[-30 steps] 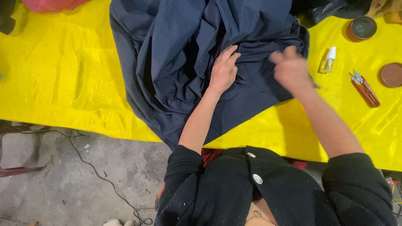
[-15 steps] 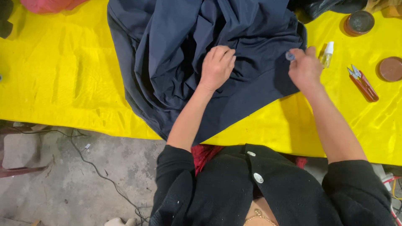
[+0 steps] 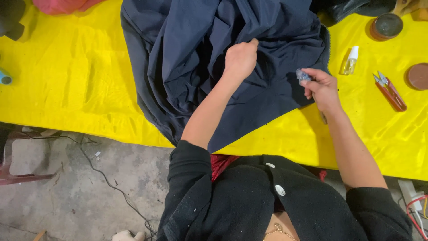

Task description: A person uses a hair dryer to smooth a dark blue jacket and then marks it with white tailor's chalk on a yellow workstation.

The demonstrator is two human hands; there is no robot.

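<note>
Left hand (image 3: 240, 58) bunches the soft, limp navy jacket (image 3: 214, 58) mid-bench — right hand (image 3: 322, 87) fingers pinch a small grey piece (image 3: 303, 76) at its zipper edge.

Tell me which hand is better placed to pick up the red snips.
Right. The right hand lies nearest the red snips, though its grip holds a small grey thing; the left hand presses the navy garment.
</note>
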